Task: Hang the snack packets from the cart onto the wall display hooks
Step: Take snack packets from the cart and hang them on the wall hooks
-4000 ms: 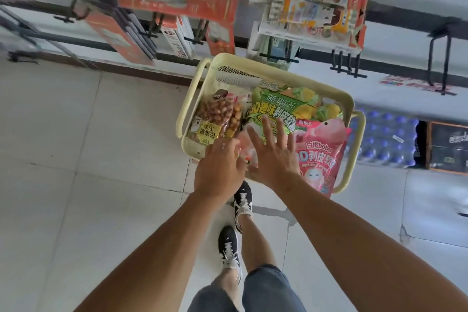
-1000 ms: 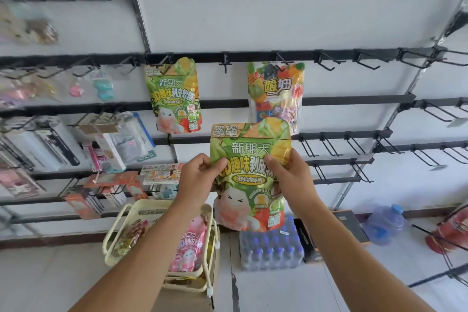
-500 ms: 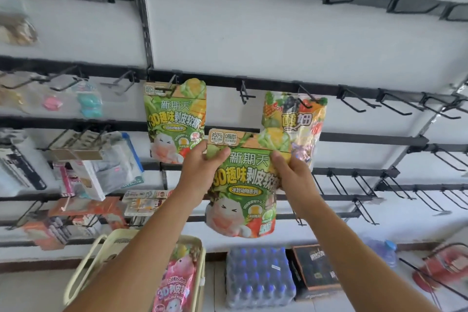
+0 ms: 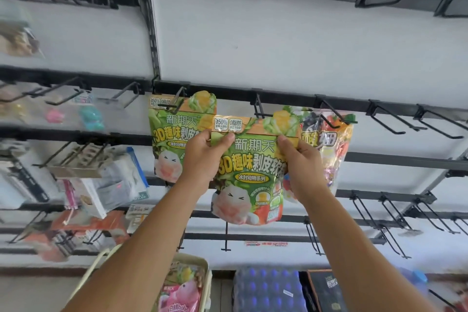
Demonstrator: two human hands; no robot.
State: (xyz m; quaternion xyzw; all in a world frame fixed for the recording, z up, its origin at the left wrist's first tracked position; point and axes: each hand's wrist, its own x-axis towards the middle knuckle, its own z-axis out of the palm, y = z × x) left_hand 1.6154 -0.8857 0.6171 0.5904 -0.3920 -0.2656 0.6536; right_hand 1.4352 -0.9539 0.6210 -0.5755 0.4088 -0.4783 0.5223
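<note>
Left hand [image 4: 202, 157] and right hand [image 4: 301, 159] each pinch an upper corner of the green foil snack packet [image 4: 250, 170], raised just below a black metal wall hook [image 4: 260, 110].

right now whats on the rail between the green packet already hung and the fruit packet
In the head view, one black hook, with the held green packet raised to it by the left hand and right hand.

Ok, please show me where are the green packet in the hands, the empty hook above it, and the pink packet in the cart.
held green packet [image 4: 253, 159], head view, front centre
empty hook [image 4: 260, 111], head view, wire prong
pink packet [image 4: 183, 296], head view, front face
</note>
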